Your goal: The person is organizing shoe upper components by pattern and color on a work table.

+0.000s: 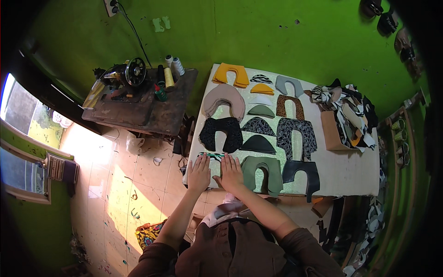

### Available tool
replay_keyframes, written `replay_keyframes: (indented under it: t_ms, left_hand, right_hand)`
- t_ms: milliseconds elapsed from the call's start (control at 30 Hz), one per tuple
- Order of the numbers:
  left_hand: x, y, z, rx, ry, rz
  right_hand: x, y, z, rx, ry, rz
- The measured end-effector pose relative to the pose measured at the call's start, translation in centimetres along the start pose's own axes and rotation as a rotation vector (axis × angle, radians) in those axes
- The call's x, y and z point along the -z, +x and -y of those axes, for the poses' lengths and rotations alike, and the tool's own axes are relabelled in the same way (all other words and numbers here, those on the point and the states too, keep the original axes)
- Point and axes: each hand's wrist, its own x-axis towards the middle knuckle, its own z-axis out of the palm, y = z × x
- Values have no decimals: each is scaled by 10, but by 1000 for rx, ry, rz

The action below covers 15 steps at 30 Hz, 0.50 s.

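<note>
My left hand and my right hand lie side by side on the near left corner of the table, palms down with fingers stretched out. Their fingertips press on a thin piece with green, white and dark stripes, mostly hidden by the hands. Just beyond it is a black U-shaped cutout with a textured surface. An olive-green stack of U-shaped cutouts lies to the right of my right hand. Black half-moon pieces sit a little farther back.
More cutouts in mustard, beige, leopard print and black cover the pale table. A box of scraps stands at the right. Left, a sewing machine and thread cones stand on a dark table.
</note>
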Motion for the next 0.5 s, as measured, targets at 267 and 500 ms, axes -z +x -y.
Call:
replay_keyframes:
  t_ms: [267,500]
  left_hand:
    - [23,12,-19,122,-329,-71]
    - [40,17,-103,-6,-564,-150]
  right_hand:
    - [42,-4,1,94,170,-194]
    - [78,-44,-49,15,256,-368]
